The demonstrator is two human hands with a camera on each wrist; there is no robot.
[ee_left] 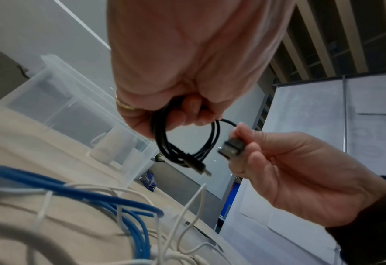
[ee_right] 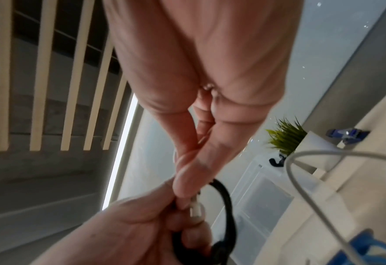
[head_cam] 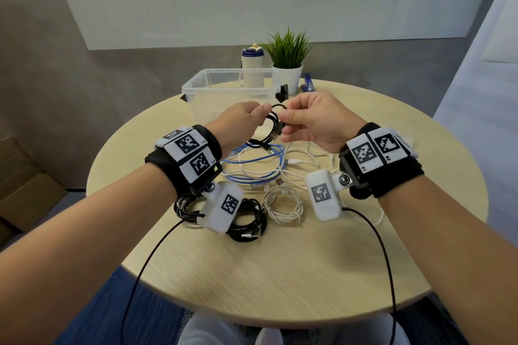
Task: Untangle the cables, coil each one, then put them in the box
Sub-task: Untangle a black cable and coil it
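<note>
A small coil of black cable (head_cam: 271, 123) (ee_left: 164, 143) (ee_right: 227, 206) hangs above the table in front of the box. My left hand (head_cam: 246, 117) (ee_left: 183, 100) grips the top of its loops. My right hand (head_cam: 302, 120) (ee_left: 278, 161) (ee_right: 187, 179) pinches the cable's USB plug (ee_left: 230, 148) beside the coil. The clear plastic box (head_cam: 232, 87) (ee_left: 74, 107) stands just behind both hands. A loose blue cable (head_cam: 252, 159) (ee_left: 96, 195) and white cables (head_cam: 308, 157) lie tangled under the hands.
Two coiled black cables (head_cam: 246, 221) and a coiled white cable (head_cam: 283, 207) lie at the near side of the round wooden table (head_cam: 280, 274). A white bottle (head_cam: 252, 64), a potted plant (head_cam: 288, 61) and a blue stapler (head_cam: 307, 83) stand behind the box.
</note>
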